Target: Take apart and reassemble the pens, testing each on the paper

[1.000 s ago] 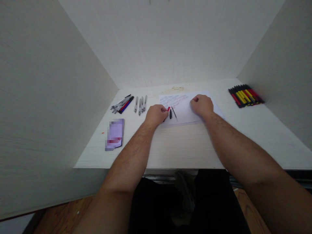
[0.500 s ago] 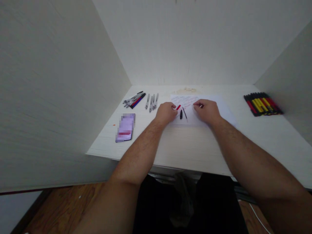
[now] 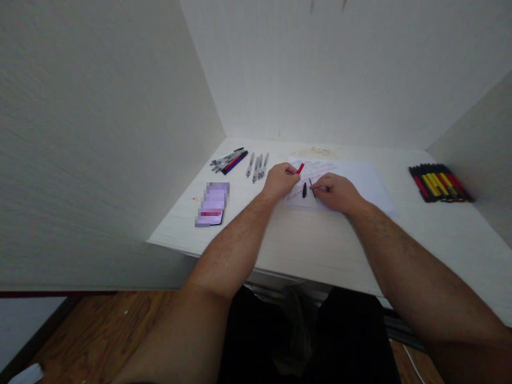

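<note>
My left hand (image 3: 282, 180) is closed in a pinch on a red pen barrel (image 3: 301, 168), whose end sticks up past the fingertips. To its right, my right hand (image 3: 336, 192) has its thumb and fingers pinched at a thin dark pen refill (image 3: 310, 181); part of the refill is hidden by the fingertips. Between the two hands a short black pen cap (image 3: 304, 190) lies on a white sheet of paper (image 3: 362, 178). Faint reddish writing covers the left part of the sheet.
Left on the table lie several clear pens (image 3: 258, 168), a pile of mixed pens (image 3: 229, 161) and a phone (image 3: 214, 204). At the right is a row of red, yellow and black markers (image 3: 440, 183). White panels (image 3: 320, 80) enclose the back and sides.
My right hand has moved left and down to the thin refill and pinches it. The red barrel in my left hand now points more upright. The view has shifted slightly.
</note>
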The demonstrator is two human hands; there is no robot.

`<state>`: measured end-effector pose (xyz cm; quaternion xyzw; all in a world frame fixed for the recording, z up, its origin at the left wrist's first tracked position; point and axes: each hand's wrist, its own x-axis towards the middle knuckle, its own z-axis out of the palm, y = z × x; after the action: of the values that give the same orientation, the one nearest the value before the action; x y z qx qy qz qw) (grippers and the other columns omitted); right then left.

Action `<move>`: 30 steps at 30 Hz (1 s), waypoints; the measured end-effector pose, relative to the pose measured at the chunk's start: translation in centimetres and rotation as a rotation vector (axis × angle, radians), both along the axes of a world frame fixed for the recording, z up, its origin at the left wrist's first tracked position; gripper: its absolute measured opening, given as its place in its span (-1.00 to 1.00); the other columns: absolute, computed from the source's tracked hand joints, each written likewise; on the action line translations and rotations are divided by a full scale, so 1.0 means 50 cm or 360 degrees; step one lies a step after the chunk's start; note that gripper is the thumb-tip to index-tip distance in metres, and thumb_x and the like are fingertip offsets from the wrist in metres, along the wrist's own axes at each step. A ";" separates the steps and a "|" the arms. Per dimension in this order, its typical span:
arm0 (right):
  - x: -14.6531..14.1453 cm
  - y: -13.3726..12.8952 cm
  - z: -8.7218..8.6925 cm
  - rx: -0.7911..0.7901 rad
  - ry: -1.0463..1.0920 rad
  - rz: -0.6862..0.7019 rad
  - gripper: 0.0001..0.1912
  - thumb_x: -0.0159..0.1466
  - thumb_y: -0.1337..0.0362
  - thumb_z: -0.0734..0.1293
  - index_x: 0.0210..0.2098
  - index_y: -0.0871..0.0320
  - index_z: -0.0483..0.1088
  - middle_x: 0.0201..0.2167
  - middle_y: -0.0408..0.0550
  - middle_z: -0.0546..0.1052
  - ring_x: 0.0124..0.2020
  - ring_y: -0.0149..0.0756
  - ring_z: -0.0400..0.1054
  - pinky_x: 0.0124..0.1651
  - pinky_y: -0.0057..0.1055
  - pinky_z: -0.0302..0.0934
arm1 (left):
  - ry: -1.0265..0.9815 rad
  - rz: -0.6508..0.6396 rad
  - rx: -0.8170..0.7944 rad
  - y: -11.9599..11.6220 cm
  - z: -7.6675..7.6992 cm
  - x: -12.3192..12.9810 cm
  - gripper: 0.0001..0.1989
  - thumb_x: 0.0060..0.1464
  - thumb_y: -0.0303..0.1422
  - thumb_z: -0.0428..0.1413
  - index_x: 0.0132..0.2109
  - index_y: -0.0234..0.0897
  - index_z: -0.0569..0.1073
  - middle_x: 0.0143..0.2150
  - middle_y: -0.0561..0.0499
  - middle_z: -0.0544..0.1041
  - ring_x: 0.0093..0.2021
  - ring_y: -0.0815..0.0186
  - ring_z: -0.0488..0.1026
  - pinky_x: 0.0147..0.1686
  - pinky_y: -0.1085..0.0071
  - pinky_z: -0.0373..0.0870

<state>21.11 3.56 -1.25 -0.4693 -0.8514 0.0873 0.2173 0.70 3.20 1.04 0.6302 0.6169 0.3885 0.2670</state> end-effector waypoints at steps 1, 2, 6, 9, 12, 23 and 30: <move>-0.001 -0.001 0.003 0.0003 -0.0029 -0.0055 -0.76 0.21 0.24 0.31 -0.20 0.07 0.60 -0.22 -0.03 0.56 -0.24 -0.25 0.41 -0.15 -0.31 0.25 | -0.0009 0.0003 0.0013 0.000 0.000 0.000 -0.91 -0.12 -0.45 0.15 -0.36 -0.31 0.51 -0.37 0.00 0.56 -0.35 0.33 0.45 -0.30 0.41 0.36; -0.001 -0.003 0.006 0.0004 -0.0050 -0.0119 -0.76 0.22 0.22 0.30 -0.22 0.09 0.59 -0.23 -0.02 0.57 -0.25 -0.24 0.41 -0.16 -0.31 0.25 | -0.0016 0.0002 0.0024 -0.001 -0.001 0.000 -0.92 -0.12 -0.45 0.15 -0.37 -0.31 0.50 -0.38 0.00 0.55 -0.36 0.33 0.45 -0.31 0.41 0.36; -0.004 -0.009 0.018 -0.0026 -0.0069 -0.0332 -0.74 0.23 0.17 0.29 -0.22 0.09 0.58 -0.20 -0.01 0.58 -0.22 -0.21 0.41 -0.15 -0.30 0.23 | -0.0068 -0.0011 0.0012 0.000 -0.003 0.000 -0.92 -0.11 -0.44 0.16 -0.37 -0.31 0.48 -0.39 0.00 0.54 -0.38 0.35 0.43 -0.33 0.41 0.34; -0.005 -0.010 0.020 -0.0051 -0.0069 -0.0439 -0.74 0.19 0.18 0.32 -0.19 0.08 0.57 -0.18 -0.01 0.59 -0.19 -0.18 0.42 -0.14 -0.29 0.24 | -0.0146 -0.0045 -0.0023 0.001 -0.005 0.002 -0.91 -0.11 -0.44 0.17 -0.36 -0.31 0.47 -0.42 0.01 0.52 -0.42 0.37 0.42 -0.37 0.43 0.32; -0.003 -0.007 0.017 -0.0055 -0.0058 -0.0530 -0.74 0.17 0.19 0.33 -0.19 0.09 0.57 -0.20 0.00 0.61 -0.19 -0.16 0.44 -0.13 -0.28 0.25 | -0.0206 -0.0078 -0.0053 0.000 -0.005 0.004 -0.90 -0.11 -0.44 0.18 -0.35 -0.32 0.47 -0.42 0.01 0.52 -0.44 0.38 0.41 -0.40 0.44 0.31; 0.000 -0.001 0.017 -0.0090 -0.0213 -0.0667 -0.69 0.25 0.30 0.23 -0.10 0.07 0.54 -0.18 0.08 0.60 -0.17 -0.11 0.46 -0.15 -0.25 0.26 | -0.0490 -0.0112 -0.0135 0.003 -0.008 0.005 -0.85 -0.15 -0.41 0.25 -0.35 -0.31 0.47 -0.49 0.08 0.47 -0.52 0.44 0.35 -0.48 0.48 0.24; 0.004 0.007 0.012 -0.0072 -0.0243 -0.0583 -0.67 0.27 0.37 0.19 -0.07 0.12 0.51 -0.13 0.17 0.55 -0.15 -0.08 0.43 -0.15 -0.24 0.24 | -0.0651 -0.0175 -0.0218 0.001 -0.010 0.010 -0.81 -0.17 -0.39 0.25 -0.31 -0.31 0.52 -0.49 0.07 0.50 -0.54 0.45 0.36 -0.50 0.48 0.24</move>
<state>21.32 3.91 -0.66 -0.6263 -0.7637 0.0297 0.1537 1.20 3.24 0.56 0.5513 0.5395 0.4504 0.4496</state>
